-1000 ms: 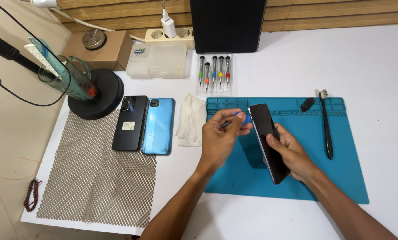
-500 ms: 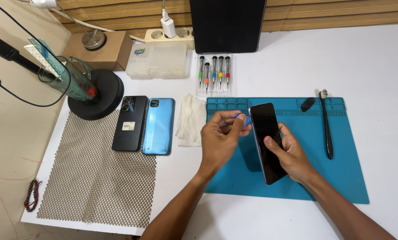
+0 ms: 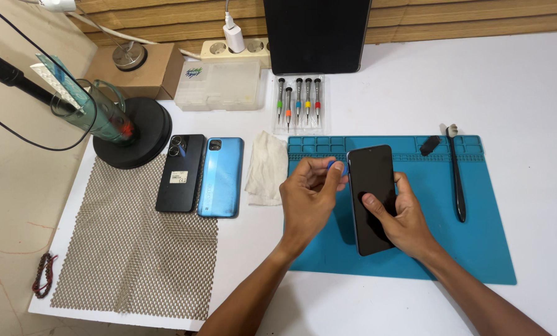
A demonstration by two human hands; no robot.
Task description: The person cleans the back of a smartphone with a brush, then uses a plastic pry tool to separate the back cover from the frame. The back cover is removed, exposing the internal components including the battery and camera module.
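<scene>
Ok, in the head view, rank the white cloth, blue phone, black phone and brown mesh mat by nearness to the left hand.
From the left hand:
1. White cloth, just left of it.
2. Blue phone, beyond the cloth.
3. Black phone, farther left.
4. Brown mesh mat, far left.

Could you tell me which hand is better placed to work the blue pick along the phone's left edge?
Probably the left hand: it already pinches the blue pick right at the phone's upper left edge, while the right hand lies on the screen, steadying it over the mat.
</scene>
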